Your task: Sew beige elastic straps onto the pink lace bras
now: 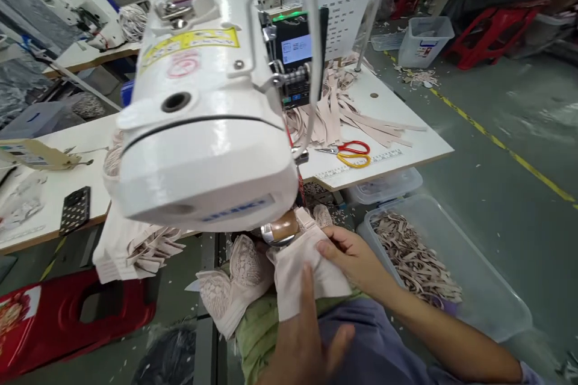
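A pale pink bra lies over my lap, its lace cups (246, 261) to the left and its smooth wing (293, 271) running up to the sewing machine's metal bed (280, 230). My right hand (345, 252) pinches the wing's edge at the right, close to the bed. In front of the fabric is my left hand (304, 337), somewhat blurred, its fingers spread and nothing in its grasp. The white machine head (208, 162) hides the needle area from above.
Red and yellow scissors (354, 153) and cut straps (334, 111) lie on the white table (424, 144). A clear bin (483, 295) of strips stands at the right. A phone (75, 209) and stacked fabric pieces (121, 246) are at the left, above a red stool (67, 319).
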A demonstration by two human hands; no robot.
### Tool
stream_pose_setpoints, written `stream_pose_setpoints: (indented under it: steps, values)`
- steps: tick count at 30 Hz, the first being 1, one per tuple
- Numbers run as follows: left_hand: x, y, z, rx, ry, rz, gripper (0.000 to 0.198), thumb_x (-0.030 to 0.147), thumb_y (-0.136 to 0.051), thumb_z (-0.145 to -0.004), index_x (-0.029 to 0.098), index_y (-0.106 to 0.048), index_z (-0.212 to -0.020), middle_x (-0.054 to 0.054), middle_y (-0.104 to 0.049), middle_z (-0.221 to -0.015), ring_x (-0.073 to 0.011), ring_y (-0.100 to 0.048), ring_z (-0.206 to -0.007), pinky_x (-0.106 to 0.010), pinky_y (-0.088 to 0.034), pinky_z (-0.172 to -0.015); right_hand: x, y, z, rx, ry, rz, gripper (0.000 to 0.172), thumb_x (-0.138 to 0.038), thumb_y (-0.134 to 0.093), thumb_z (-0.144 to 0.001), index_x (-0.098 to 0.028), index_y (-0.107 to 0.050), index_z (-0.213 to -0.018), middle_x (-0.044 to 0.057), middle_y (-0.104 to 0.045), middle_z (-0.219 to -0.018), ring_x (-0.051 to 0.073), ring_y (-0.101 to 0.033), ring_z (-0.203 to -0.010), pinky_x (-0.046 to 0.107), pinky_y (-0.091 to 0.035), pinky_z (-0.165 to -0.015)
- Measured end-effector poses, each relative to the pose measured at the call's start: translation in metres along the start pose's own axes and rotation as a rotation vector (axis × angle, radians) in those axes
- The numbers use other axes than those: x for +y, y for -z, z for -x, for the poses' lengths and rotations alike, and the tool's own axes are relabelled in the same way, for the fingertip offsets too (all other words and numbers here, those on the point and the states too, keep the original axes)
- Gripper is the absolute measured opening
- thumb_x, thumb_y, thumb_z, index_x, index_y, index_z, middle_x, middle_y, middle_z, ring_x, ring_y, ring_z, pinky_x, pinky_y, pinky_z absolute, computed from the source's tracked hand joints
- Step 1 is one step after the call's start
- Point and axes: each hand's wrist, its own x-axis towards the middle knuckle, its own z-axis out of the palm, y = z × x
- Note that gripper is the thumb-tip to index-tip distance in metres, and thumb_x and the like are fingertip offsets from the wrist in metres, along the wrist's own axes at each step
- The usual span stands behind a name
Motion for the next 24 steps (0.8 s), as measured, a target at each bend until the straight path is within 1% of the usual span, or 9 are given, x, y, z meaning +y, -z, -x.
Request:
stream_pose_setpoints:
  steps: [3,6,8,10,13,15,18,21,24]
  values:
    - [-0.001,0.020,-0.005,-0.129,0.093,0.267,0.063,0.047,-0.050,-0.095,0.017,-0.037,-0.149,-0.013,-0.076,-0.099,-0.0248,-0.073,-0.079,-0.032,-0.060,-0.063,-0.001,0.005,0.006,-0.009,-0.107,-0.148,0.040,-0.058,-0.067,-0.079,-0.018,-0.060,-0.078,-0.002,-0.053,-0.071,0.011,-0.043,-0.062,0.024,-0.034,-0.056]
    - [-0.005,0.047,-0.020,-0.062,0.122,0.282,0.031,0.038,-0.047,-0.098,0.022,-0.062,-0.120,-0.006,-0.076,-0.084,-0.0196,-0.072,-0.074,-0.024,-0.057,-0.057,0.002,0.007,0.006,-0.035,-0.235,-0.304,0.039,-0.053,-0.073,-0.072,-0.019,-0.055,-0.070,-0.004,-0.046,-0.061,0.009,-0.037,-0.054,0.023,-0.028,-0.052]
    - [-0.005,0.061,-0.029,0.064,0.033,0.211,0.023,0.026,-0.047,-0.098,0.022,-0.063,-0.114,-0.007,-0.075,-0.095,-0.0195,-0.072,-0.088,-0.026,-0.058,-0.071,0.005,0.005,0.004,-0.078,-0.269,-0.421,0.036,-0.047,-0.074,-0.067,-0.020,-0.052,-0.065,-0.005,-0.044,-0.059,0.009,-0.036,-0.052,0.022,-0.028,-0.051]
    - [-0.001,0.068,-0.038,0.147,-0.114,0.133,0.029,0.014,-0.046,-0.096,0.021,-0.059,-0.120,-0.010,-0.071,-0.113,-0.0211,-0.066,-0.108,-0.033,-0.055,-0.091,0.007,0.003,0.002,-0.156,-0.262,-0.476,0.031,-0.043,-0.071,-0.066,-0.020,-0.050,-0.063,-0.005,-0.045,-0.058,0.010,-0.038,-0.052,0.023,-0.030,-0.052]
    - [0.008,0.065,-0.050,0.106,-0.294,-0.017,0.036,0.011,-0.044,-0.094,0.016,-0.055,-0.129,-0.016,-0.063,-0.128,-0.0260,-0.054,-0.127,-0.045,-0.043,-0.108,0.005,0.001,0.003,-0.268,-0.179,-0.345,0.028,-0.042,-0.063,-0.071,-0.021,-0.048,-0.061,-0.004,-0.044,-0.059,0.011,-0.039,-0.054,0.024,-0.032,-0.053]
    - [0.011,0.061,-0.059,0.028,-0.299,-0.078,0.028,0.018,-0.041,-0.097,0.013,-0.062,-0.115,-0.016,-0.069,-0.111,-0.0274,-0.060,-0.115,-0.048,-0.044,-0.105,0.000,0.001,0.004,-0.319,-0.014,-0.065,0.028,-0.038,-0.056,-0.079,-0.021,-0.043,-0.059,-0.004,-0.041,-0.057,0.011,-0.038,-0.054,0.025,-0.031,-0.052]
    - [0.006,0.057,-0.067,-0.135,-0.008,0.052,0.039,0.034,-0.036,-0.099,0.019,-0.062,-0.075,-0.007,-0.065,-0.065,-0.0230,-0.066,-0.072,-0.040,-0.054,-0.080,-0.005,0.001,0.005,-0.280,0.427,0.580,0.031,-0.023,-0.048,-0.085,-0.021,-0.038,-0.056,-0.004,-0.037,-0.053,0.011,-0.034,-0.051,0.026,-0.024,-0.050]
    - [-0.007,0.052,-0.070,-0.424,0.408,0.620,0.047,0.053,-0.038,-0.094,0.020,-0.058,-0.067,-0.002,-0.057,-0.051,-0.0202,-0.063,-0.057,-0.032,-0.051,-0.063,0.001,0.004,0.001,-0.147,0.851,1.032,0.032,-0.016,-0.049,-0.088,-0.021,-0.045,-0.056,-0.003,-0.043,-0.051,0.012,-0.035,-0.050,0.030,-0.021,-0.050]
    - [-0.018,0.046,-0.070,-0.463,0.604,1.070,0.047,0.065,-0.054,-0.081,0.019,-0.055,-0.070,0.000,-0.055,-0.055,-0.0167,-0.059,-0.054,-0.028,-0.048,-0.058,0.015,0.011,-0.006,-0.155,0.872,1.146,0.028,-0.022,-0.048,-0.094,-0.022,-0.060,-0.069,0.001,-0.057,-0.062,0.014,-0.047,-0.059,0.029,-0.032,-0.054]
